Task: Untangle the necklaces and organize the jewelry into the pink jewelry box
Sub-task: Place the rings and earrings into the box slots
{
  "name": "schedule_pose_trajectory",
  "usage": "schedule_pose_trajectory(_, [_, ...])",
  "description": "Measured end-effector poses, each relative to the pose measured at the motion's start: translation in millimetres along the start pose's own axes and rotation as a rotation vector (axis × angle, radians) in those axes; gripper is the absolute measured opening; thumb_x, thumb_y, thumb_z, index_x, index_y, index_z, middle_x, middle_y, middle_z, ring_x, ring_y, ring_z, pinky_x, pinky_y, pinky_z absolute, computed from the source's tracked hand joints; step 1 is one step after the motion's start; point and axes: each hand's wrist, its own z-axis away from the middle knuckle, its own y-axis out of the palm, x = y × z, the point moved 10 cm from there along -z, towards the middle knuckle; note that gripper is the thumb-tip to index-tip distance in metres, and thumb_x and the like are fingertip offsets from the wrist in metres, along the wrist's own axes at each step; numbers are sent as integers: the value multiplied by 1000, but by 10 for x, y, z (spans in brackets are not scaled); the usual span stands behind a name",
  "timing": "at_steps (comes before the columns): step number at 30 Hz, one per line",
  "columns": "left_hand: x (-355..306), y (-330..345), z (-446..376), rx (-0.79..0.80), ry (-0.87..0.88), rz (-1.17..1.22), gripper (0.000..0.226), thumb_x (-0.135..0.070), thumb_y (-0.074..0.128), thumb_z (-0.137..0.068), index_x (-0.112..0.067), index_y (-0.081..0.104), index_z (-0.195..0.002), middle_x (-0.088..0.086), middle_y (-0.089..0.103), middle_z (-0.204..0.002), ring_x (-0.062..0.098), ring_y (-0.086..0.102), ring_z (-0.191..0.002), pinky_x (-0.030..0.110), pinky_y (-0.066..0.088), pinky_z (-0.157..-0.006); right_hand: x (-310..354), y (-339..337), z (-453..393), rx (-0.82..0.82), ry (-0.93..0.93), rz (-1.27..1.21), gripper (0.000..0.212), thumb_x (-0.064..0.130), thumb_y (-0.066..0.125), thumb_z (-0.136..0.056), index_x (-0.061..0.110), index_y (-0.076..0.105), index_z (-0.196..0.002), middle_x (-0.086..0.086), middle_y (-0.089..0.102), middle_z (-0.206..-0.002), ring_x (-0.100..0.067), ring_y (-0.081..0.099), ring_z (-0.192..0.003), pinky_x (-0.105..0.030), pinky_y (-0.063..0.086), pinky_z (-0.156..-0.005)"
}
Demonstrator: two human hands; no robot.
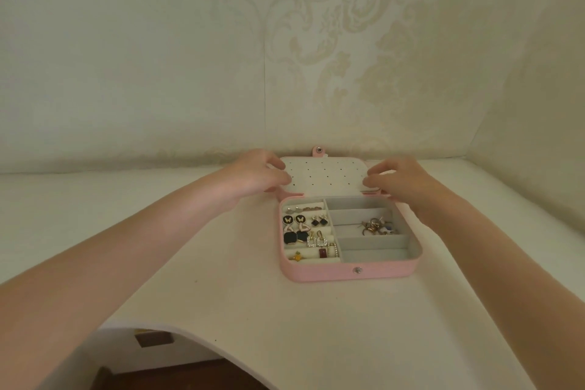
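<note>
— Where's the pink jewelry box (348, 274)?

— On the white table (253, 294) near the wall, open. My left hand (253, 179) pinches the lid (326, 177) at its left edge; my right hand (399, 180) curls on its right edge.

— And inside?

— Earrings (304, 231) sit in the left rolls. A tangle of chains, perhaps necklaces (376, 227), lies in a right-hand compartment; it's too small to tell.

The jewelry box (319, 274) sat on the table (253, 310) before the wall (190, 73), lid (323, 177) behind, earrings (304, 233) in left compartments, rings (375, 227) in a right one.
</note>
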Motion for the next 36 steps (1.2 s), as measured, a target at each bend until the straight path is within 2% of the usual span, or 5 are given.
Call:
schedule_pose_trajectory(14, [-527,-218,43,-208,267,117,74,6,54,-82,-25,26,-143,-7,47,-94,23,58,-89,41,49,-91,174,-364,8,-186,-56,-191,59,11,60,-86,12,33,-138,-9,51,-111,-28,54,-104,-40,49,-89])
schedule_pose_trajectory(20, [-784,-284,374,-189,440,-256,30,-17,60,-86,-20,58,-116,10,53,-113,21,58,-95,32,45,-89,632,-507,361,-131,-287,246,28,15,69,-79,4,61,-104,-8,56,-93,-21,49,-81,-27,36,-62])
schedule_pose_trajectory(26, [-678,87,812,68,531,-629,40,-11,72,-75,-13,60,-114,0,61,-116,14,56,-110,25,41,-95,663,-24,877,187,-418,838,48,15,70,-77,17,56,-123,-2,57,-119,-18,52,-104,-27,44,-84])
schedule_pose_trajectory(30, [-574,305,887,136,535,-763,39,-18,68,-78,-17,60,-116,-1,58,-123,17,52,-112,31,40,-95,506,83,1012,219,-388,887,43,13,63,-84,19,55,-125,-4,52,-125,-15,44,-94,-22,36,-62])
schedule_pose_trajectory(36, [-747,421,903,56,565,-690,18,-23,64,-82,-15,62,-97,-13,50,-73,12,48,-72,13,33,-54,502,239,1136,200,-442,656,77,33,70,-81,20,30,-145,1,31,-151,-16,29,-136,-21,25,-99])
